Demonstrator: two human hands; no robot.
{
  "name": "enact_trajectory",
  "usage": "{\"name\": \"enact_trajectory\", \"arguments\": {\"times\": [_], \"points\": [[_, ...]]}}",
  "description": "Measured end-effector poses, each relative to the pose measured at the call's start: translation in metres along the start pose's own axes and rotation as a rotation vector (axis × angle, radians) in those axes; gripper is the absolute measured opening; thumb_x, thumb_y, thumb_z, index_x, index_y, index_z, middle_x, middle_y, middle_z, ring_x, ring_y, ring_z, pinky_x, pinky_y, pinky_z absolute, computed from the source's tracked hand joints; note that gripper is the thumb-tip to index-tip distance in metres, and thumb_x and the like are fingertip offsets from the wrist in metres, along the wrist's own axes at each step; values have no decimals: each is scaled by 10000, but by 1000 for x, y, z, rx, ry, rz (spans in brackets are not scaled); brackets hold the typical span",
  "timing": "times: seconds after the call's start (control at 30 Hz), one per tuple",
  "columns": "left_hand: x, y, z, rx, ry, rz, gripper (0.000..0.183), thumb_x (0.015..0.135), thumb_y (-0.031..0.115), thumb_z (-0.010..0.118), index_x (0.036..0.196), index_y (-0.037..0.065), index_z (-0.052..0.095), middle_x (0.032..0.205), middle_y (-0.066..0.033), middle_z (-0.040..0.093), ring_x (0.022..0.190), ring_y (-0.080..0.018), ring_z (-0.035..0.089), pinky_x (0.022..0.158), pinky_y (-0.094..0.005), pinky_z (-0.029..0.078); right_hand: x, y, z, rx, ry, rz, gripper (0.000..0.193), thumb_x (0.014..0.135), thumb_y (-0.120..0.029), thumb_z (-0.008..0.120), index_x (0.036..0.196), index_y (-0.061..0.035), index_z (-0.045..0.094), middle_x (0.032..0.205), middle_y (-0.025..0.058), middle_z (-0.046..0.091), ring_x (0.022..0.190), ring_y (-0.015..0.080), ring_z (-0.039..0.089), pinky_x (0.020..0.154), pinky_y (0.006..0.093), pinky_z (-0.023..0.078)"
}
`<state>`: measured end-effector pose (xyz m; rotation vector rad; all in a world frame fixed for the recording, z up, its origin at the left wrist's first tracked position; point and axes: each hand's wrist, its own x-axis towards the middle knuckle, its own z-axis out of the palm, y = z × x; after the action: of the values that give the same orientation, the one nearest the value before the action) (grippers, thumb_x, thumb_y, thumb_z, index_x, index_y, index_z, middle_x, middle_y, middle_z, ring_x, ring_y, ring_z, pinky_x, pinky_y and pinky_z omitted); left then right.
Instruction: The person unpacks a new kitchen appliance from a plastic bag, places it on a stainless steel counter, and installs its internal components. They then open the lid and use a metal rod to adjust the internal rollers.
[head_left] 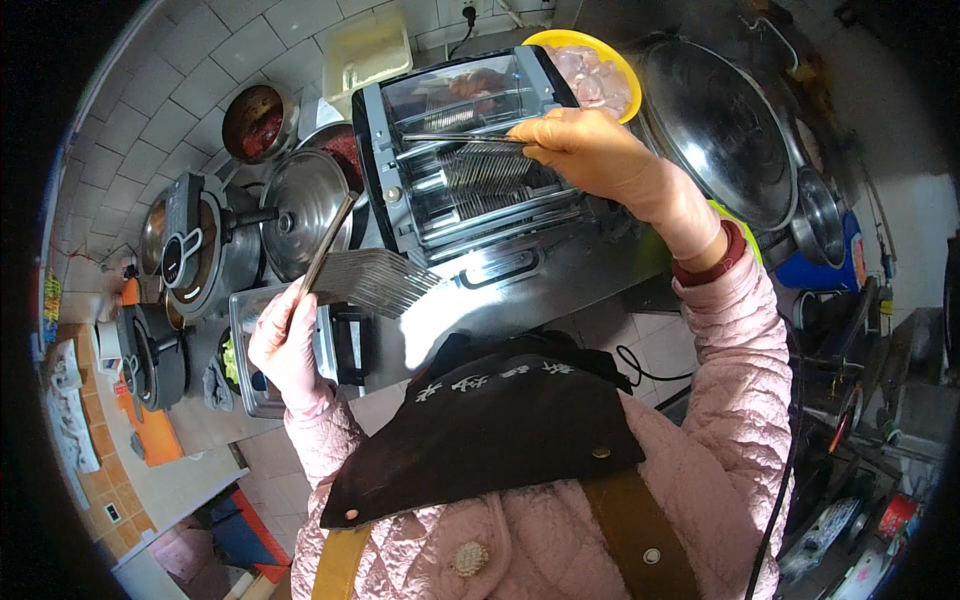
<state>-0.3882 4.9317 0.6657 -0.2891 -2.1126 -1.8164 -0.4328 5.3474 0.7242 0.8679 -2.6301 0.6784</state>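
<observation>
My left hand, in a thin glove, is closed round the bar end of a metal comb. Its long parallel tines point right, over the counter's front edge. In front of me stands a meat slicer with a clear, raised-looking cover and rows of blades inside. My right hand, also gloved, pinches the right end of a thin metal bar across the machine's opening. Fine tines show just below that bar; whether they belong to it or to the machine, I cannot tell.
A yellow basin of raw meat pieces sits behind the slicer. Right of it lies a large domed lid. Lidded pots and a red-stained pot stand left. A clear plastic bin is beside my left hand.
</observation>
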Motion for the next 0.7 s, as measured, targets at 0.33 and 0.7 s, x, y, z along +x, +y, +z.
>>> {"name": "enact_trajectory", "arguments": {"times": [0.33,0.7], "points": [[1,0,3,36,-1,15,285,794,-75,757,1073,-15,741,1034,-105,725,946,-149,658,882,-270,508,-1,1,-1,41,57,14,183,924,-122,624,1080,-44,677,881,181,690,820,351,683,726,402,552],[2,3,6,52,1,-9,273,802,-76,749,1069,-20,741,1026,-106,725,944,-151,659,884,-274,506,-11,7,0,-38,124,21,216,892,-79,685,1106,-50,692,880,114,693,772,271,675,677,321,526]]}}
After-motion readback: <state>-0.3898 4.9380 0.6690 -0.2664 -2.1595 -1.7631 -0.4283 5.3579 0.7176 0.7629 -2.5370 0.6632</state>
